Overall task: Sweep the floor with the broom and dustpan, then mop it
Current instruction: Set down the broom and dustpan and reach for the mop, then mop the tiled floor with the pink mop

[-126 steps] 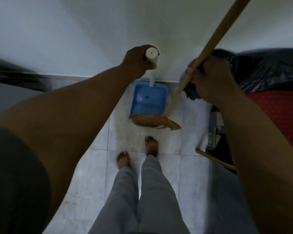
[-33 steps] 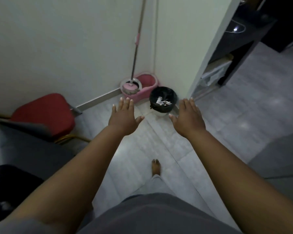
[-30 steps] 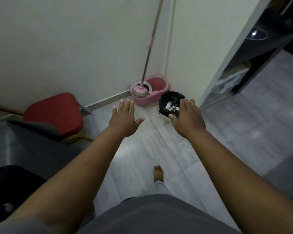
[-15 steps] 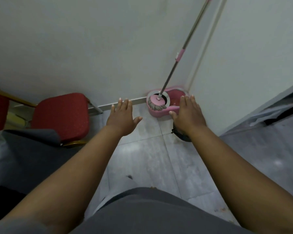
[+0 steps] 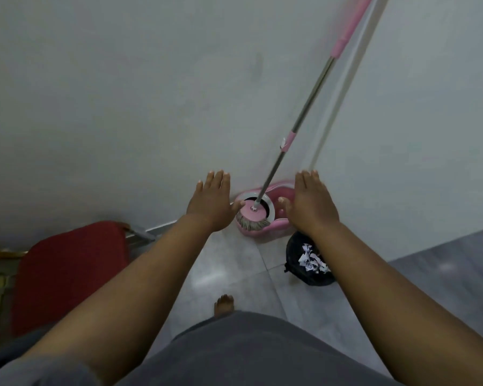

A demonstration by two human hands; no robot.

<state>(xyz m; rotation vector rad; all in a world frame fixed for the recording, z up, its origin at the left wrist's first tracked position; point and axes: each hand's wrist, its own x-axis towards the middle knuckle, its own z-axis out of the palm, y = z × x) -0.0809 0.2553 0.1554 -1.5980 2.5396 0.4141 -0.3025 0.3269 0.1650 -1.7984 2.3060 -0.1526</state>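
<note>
Mop [image 5: 304, 114] standing in pink bucket [image 5: 265, 229] at the wall, between outstretched left hand [image 5: 211, 203] and right hand [image 5: 310, 203], both flat-fingered, holding nothing.

red fabric-padded chair [image 5: 70, 274]: left, beside plain white wall [image 5: 123, 107] | round black waste bin [image 5: 293, 252]: right, upright, holding crumpled white paper [image 5: 308, 259]
</note>
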